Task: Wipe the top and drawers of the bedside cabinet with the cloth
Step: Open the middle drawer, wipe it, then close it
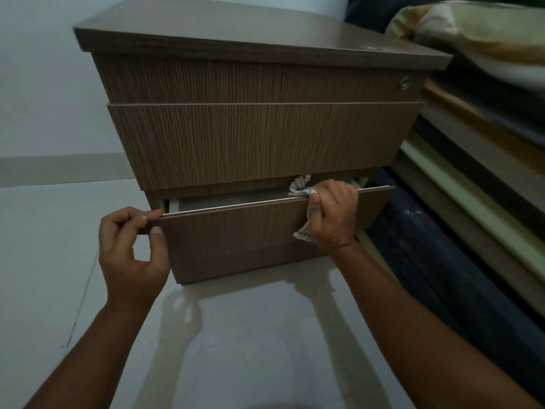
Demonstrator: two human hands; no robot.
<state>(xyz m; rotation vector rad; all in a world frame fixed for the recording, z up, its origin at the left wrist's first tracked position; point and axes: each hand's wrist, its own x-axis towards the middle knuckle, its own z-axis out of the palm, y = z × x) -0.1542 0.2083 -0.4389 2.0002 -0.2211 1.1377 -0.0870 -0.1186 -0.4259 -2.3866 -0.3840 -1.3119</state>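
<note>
Bedside cabinet left of bed, on floor

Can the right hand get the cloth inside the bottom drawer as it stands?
Probably yes: bottom drawer is pulled partly open, and right hand already grips its top edge with the cloth draped over the gap.

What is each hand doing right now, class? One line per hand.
Left hand: pinching the left end of the bottom drawer front.
Right hand: closed on the cloth, gripping the drawer's top edge.
</note>
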